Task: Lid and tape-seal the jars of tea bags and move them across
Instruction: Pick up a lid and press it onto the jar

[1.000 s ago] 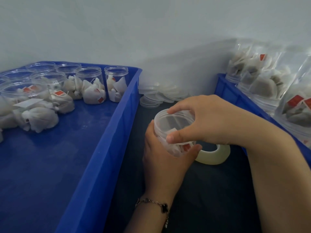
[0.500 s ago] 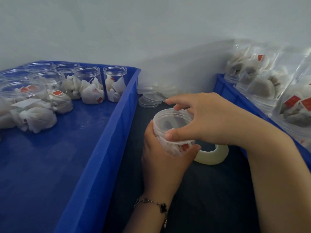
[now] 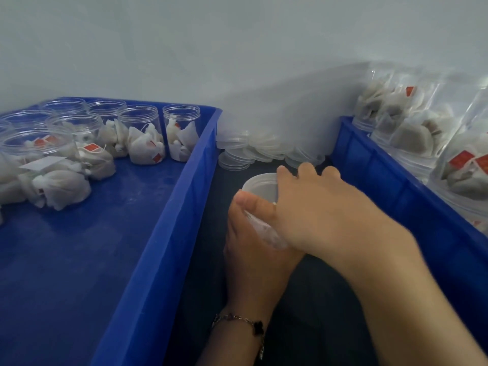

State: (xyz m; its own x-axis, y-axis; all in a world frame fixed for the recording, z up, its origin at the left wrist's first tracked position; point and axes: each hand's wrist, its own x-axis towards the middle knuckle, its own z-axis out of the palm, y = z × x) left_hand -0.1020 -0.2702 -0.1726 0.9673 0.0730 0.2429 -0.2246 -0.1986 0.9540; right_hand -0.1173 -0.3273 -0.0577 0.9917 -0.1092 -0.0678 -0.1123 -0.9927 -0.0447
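A clear plastic jar of tea bags (image 3: 260, 190) stands tilted on the dark mat between two blue trays. My left hand (image 3: 253, 247) grips its body from below and behind. My right hand (image 3: 317, 210) lies over the jar's top with fingers curled round the clear lid, covering most of it. Several open jars of tea bags (image 3: 144, 136) stand in the left blue tray (image 3: 158, 233). A heap of loose clear lids (image 3: 253, 151) lies at the back of the mat. The tape roll is hidden behind my right hand.
The right blue tray (image 3: 396, 186) holds filled jars and clear bags of tea bags (image 3: 412, 120) stacked along its far side. A white wall closes the back. My left wrist wears a bracelet (image 3: 245, 323).
My right hand has turned over the jar's top, its fingers swinging toward the far side. The tape roll, visible before, is now covered by that hand.
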